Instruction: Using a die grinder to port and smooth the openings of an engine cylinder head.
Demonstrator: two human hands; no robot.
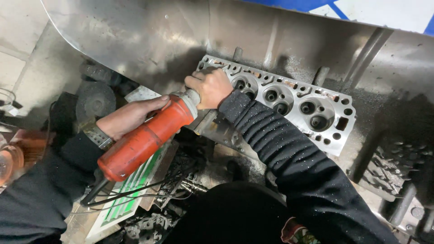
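Note:
My left hand (129,116) grips the body of a red-orange power grinder (144,139). My right hand (209,86) is closed over the grinder's grey head, pressing it onto the left end of a metal cylinder head (312,110). The cylinder head lies tilted, with round chambers and valve holes facing up. The grinder's working tip is hidden under my right hand. Both sleeves are black and speckled with grit.
A curved sheet-metal guard (149,36) rises behind the cylinder head. Black cables (126,195) trail from the grinder over a green-and-white board (131,190). A dark round disc (96,100) lies at the left. Greasy metal parts (393,167) sit at the right.

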